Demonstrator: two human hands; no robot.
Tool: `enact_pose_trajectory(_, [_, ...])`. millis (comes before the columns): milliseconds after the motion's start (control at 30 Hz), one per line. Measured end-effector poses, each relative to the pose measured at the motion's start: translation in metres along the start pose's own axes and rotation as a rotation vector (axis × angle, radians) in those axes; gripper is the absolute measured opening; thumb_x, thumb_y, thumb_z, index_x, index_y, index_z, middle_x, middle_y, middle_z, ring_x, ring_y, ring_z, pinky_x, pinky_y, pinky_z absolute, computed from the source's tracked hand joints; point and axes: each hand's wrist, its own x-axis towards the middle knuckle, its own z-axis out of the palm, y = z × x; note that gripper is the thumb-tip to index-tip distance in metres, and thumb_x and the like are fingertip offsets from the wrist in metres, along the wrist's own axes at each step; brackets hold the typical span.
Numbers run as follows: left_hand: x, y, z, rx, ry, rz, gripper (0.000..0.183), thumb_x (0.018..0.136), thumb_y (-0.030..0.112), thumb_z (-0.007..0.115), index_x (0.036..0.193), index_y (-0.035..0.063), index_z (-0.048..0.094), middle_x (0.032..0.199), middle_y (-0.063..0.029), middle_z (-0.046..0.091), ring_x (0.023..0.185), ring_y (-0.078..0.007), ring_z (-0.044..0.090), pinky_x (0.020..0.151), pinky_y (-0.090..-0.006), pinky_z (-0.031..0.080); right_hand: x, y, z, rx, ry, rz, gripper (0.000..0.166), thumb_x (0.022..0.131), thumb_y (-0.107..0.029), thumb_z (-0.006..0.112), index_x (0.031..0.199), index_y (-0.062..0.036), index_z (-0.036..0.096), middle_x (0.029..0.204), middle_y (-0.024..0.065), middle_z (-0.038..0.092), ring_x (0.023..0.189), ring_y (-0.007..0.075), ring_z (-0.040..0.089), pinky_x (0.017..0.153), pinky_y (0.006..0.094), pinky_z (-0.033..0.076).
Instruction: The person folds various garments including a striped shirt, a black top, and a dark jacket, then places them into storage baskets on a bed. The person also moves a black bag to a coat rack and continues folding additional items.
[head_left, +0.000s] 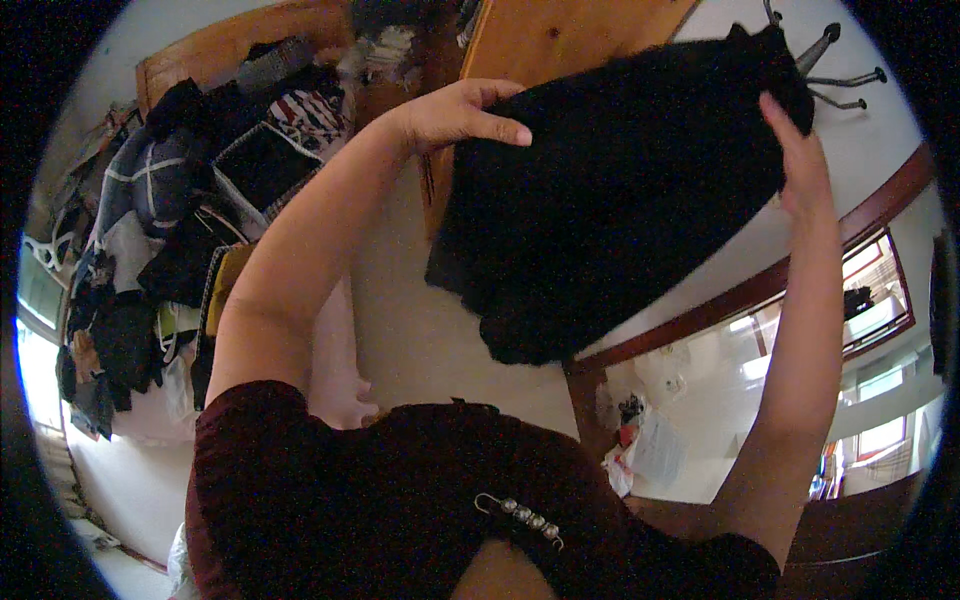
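A black cloth garment (622, 172) is spread between my two hands, in front of a wooden door or panel and a wall. My left hand (480, 116) grips its left edge, with the thumb lying over the cloth. High on the right, my right hand (799, 161) holds the other side close to the metal hooks, its fingers partly hidden by the fabric. The lower edge hangs loose and uneven. The cloth is too dark to show what kind of garment it is.
Heaped clothes (157, 172) and a box with dark contents (264, 169) cover a bed with a wooden headboard (217, 34) at left. A wooden panel (570, 37) stands behind the cloth. Metal hooks (840, 75) stick out at upper right. A dark red frame (690, 315) crosses the right side.
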Motion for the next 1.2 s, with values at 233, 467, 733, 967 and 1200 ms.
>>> enact_pose_trajectory(233, [0.002,-0.057,0.030,0.513,-0.095,-0.046,0.045,0.078,0.034,0.068,0.103,-0.0029,0.060,0.093,-0.0156,0.064,0.087,-0.0222,0.059,0.077,-0.0331,0.048,0.035,-0.006,-0.014,-0.194,-0.107,0.012,0.051,0.079,-0.028,0.070,0.120,-0.0031,0.054,0.114,0.0066,0.058,0.101,0.0199,0.055,0.088,0.0314,0.044])
enact_pose_trajectory(467, [-0.054,-0.065,0.203,0.327,-0.262,0.058,0.036,0.088,0.034,0.056,0.086,-0.0022,0.056,0.075,-0.0224,0.059,0.065,-0.0312,0.058,0.060,-0.0415,0.047,0.030,-0.006,-0.018,-0.103,0.015,-0.115,0.049,0.081,-0.019,0.066,0.123,-0.0025,0.049,0.118,0.0099,0.055,0.103,0.0227,0.055,0.090,0.0334,0.044])
enact_pose_trajectory(733, [-0.071,-0.074,0.224,0.583,0.443,0.237,0.022,0.081,0.018,0.062,0.089,-0.0016,0.059,0.089,-0.0206,0.052,0.087,-0.0357,0.050,0.075,-0.0422,0.043,0.016,-0.003,-0.053,0.094,0.145,-0.057,0.044,0.087,-0.011,0.056,0.127,-0.0006,0.042,0.120,0.0116,0.053,0.108,0.0271,0.053,0.096,0.0384,0.042])
enact_pose_trajectory(967, [-0.098,-0.053,0.188,0.325,0.470,0.582,0.018,0.077,-0.004,0.056,0.094,0.0014,0.052,0.090,-0.0170,0.056,0.079,-0.0342,0.054,0.069,-0.0387,0.045,0.008,0.006,-0.069,0.242,-0.006,-0.185,0.042,0.086,-0.010,0.055,0.126,-0.0030,0.044,0.119,0.0123,0.055,0.104,0.0291,0.056,0.090,0.0414,0.048])
enact_pose_trajectory(1200, [-0.079,-0.039,0.168,0.191,0.452,0.391,0.053,0.077,0.023,0.067,0.117,-0.0028,0.044,0.092,-0.0196,0.055,0.089,-0.0344,0.055,0.078,-0.0375,0.046,0.001,-0.009,-0.045,0.168,0.113,-0.182,0.042,0.086,-0.014,0.055,0.125,-0.0023,0.046,0.118,0.0127,0.055,0.103,0.0293,0.057,0.090,0.0414,0.047])
